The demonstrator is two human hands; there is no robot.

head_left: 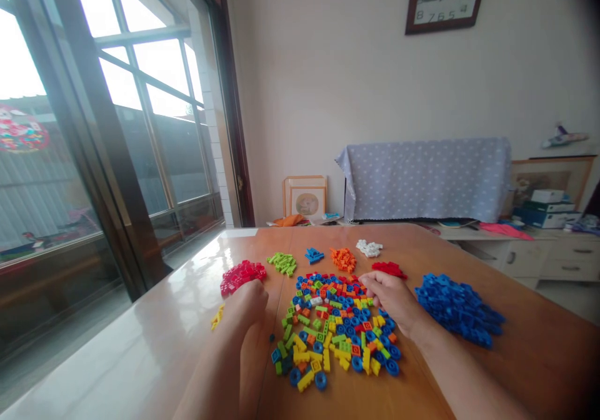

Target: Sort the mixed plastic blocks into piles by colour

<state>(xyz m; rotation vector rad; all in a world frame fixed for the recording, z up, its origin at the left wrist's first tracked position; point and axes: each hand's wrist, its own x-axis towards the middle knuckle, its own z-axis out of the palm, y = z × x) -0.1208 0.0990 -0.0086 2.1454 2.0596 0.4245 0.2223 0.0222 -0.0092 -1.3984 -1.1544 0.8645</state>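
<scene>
My left hand [249, 302] is closed at the near edge of a pinkish-red brick pile [242, 275]; its fingers are mostly turned away, so what it holds, if anything, is hidden. A small yellow brick group [217, 317] lies to its left. My right hand [387, 291] has its fingers pinched together over the upper right edge of the mixed bricks [328, 329], just in front of a red brick pile [390, 269]. I cannot make out anything between its fingertips. The mixed bricks are yellow, green, orange, red and blue, with blue rings among them.
Sorted piles line the far side: lime green bricks [282, 263], blue bricks [314, 255], orange bricks [344, 259] and white bricks [369, 247]. A large blue brick pile [457, 310] stands right of my right hand. All lie on a wooden table [154, 351].
</scene>
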